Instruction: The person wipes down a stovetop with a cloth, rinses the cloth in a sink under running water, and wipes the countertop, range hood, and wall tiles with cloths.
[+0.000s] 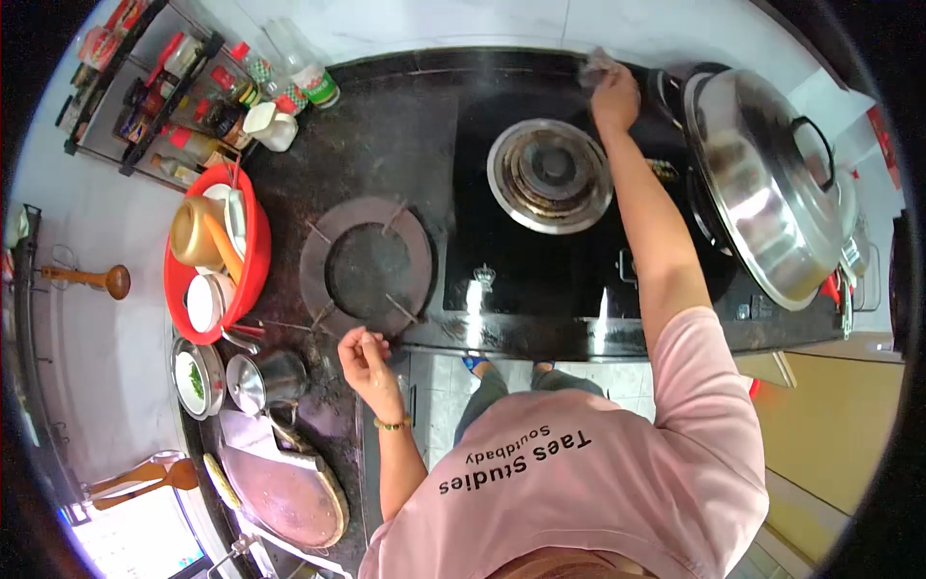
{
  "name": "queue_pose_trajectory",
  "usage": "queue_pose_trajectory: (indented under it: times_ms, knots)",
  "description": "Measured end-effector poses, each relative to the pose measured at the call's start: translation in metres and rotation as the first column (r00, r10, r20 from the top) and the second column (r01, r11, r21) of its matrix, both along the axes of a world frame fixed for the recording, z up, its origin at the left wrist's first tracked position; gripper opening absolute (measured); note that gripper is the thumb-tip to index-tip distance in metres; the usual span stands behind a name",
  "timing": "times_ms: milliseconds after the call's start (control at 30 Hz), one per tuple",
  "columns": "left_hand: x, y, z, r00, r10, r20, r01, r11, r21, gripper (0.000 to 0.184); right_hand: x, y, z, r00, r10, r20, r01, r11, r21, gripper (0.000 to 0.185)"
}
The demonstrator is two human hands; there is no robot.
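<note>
Grey cloth (598,66) sat gripped in your right hand (617,99) beyond the burner (553,179); your left hand (370,372) was loosely open. The grate (415,253) lay off the brown-stained burner, to its left.

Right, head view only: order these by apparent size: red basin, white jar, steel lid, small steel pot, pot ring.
1. Steel lid
2. Red basin, pot ring: too alike to rank
3. Small steel pot
4. White jar

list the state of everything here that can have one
burner: uncovered, no flame visible
pan ring: off the burner
domed lid: handle on top
red basin: loaded
cloth: crumpled
right hand: gripping cloth
left hand: empty, fingers curled
</note>
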State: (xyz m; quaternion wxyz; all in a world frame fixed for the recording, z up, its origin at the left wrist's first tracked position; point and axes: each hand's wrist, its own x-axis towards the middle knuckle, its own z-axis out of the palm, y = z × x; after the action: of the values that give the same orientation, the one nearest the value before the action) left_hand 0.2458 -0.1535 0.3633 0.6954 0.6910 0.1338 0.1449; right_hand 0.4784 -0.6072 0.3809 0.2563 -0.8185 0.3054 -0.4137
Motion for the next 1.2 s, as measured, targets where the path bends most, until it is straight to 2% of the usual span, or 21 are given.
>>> queue_pose_trajectory:
  times_ms: [33,67,133,233,300,367,500,567,600,667,700,733,767,800,867,933,1000,1100,1200]
  knots:
    - [-0.002,-0.002,0.007,1.000,0.013,-0.025,-0.014,0.999,-0.035,0.011,0.020,-0.022,-0.016,0.988,-0.114,-0.101,0.106,0.991,-0.081,0.036]
    - [-0.003,0.002,0.007,1.000,0.005,-0.019,-0.005,1.000,-0.019,0.011,0.030,-0.030,-0.020,0.975,-0.103,-0.196,0.088,0.993,-0.083,0.043]
    - [-0.005,0.011,0.004,1.000,-0.016,-0.012,0.016,1.000,0.014,0.011,0.056,-0.060,-0.052,0.809,0.084,-0.581,-0.050,0.996,0.076,0.049]
    - [-0.005,0.018,0.014,0.998,0.019,-0.057,-0.013,0.995,0.099,0.009,0.082,-0.099,-0.068,0.528,0.220,-0.820,-0.082,0.975,0.208,0.060]
    - [-0.003,0.026,0.014,0.996,0.028,-0.082,-0.020,0.995,0.099,0.008,0.095,-0.119,-0.093,0.479,0.043,-0.877,-0.170,0.984,-0.044,0.048]
    - [-0.001,0.032,0.015,0.994,0.036,-0.101,-0.025,0.994,0.108,0.007,0.118,-0.123,-0.122,0.481,-0.080,-0.873,-0.168,0.969,-0.182,0.044]
    - [0.005,0.036,0.007,0.992,0.070,-0.101,-0.061,0.994,0.088,0.006,0.165,-0.114,-0.159,0.524,-0.221,-0.823,0.039,0.971,-0.236,0.051]
    - [0.010,0.037,0.000,0.990,0.041,-0.132,-0.034,0.998,0.055,0.006,0.165,-0.087,-0.150,0.614,-0.116,-0.780,-0.032,0.985,-0.172,0.053]
    - [0.012,0.038,-0.003,0.989,0.026,-0.145,-0.021,0.999,0.038,0.005,0.156,-0.039,-0.118,0.679,0.038,-0.733,-0.163,0.982,-0.100,0.053]
    - [0.018,0.032,0.000,0.985,0.061,-0.161,-0.051,0.997,0.063,0.005,0.163,0.028,-0.092,0.745,0.025,-0.667,-0.194,0.965,-0.179,0.045]
    - [0.021,0.030,0.002,0.983,0.077,-0.167,-0.065,0.995,0.078,0.005,0.165,0.058,-0.076,0.724,0.127,-0.678,-0.293,0.946,-0.136,0.037]
    - [0.023,0.029,0.002,0.982,0.084,-0.168,-0.072,0.995,0.074,0.004,0.195,0.064,-0.113,0.772,0.179,-0.610,-0.307,0.945,-0.112,0.027]
    - [0.022,0.030,0.002,0.982,0.089,-0.169,-0.077,0.994,0.073,0.004,0.200,0.089,-0.098,0.718,0.353,-0.599,-0.397,0.916,0.064,0.027]
    - [0.020,0.032,0.003,0.981,0.093,-0.171,-0.081,0.994,0.074,0.004,0.201,0.119,-0.086,0.661,0.357,-0.660,-0.467,0.884,0.011,0.027]
    - [0.018,0.033,0.006,0.977,0.110,-0.180,-0.095,0.991,0.090,0.005,0.226,0.164,-0.111,0.713,0.382,-0.587,-0.505,0.862,-0.052,0.025]
    - [0.013,0.033,0.012,0.974,0.134,-0.182,-0.122,0.989,0.077,0.005,0.194,0.211,-0.069,0.656,0.334,-0.677,-0.629,0.737,-0.246,0.021]
    - [0.010,0.035,0.014,0.971,0.150,-0.187,-0.133,0.986,0.103,0.006,0.180,0.239,-0.051,0.493,0.488,-0.720,-0.738,0.672,-0.050,0.021]
    - [0.001,0.044,0.010,0.975,0.127,-0.181,-0.107,0.987,0.121,0.010,0.174,0.255,-0.088,0.520,0.709,-0.477,-0.826,0.559,-0.070,0.014]
    - [-0.002,0.042,0.011,0.982,0.121,-0.147,-0.107,0.989,0.099,0.009,0.149,0.263,-0.107,0.356,0.879,-0.316,-0.912,0.401,0.088,0.011]
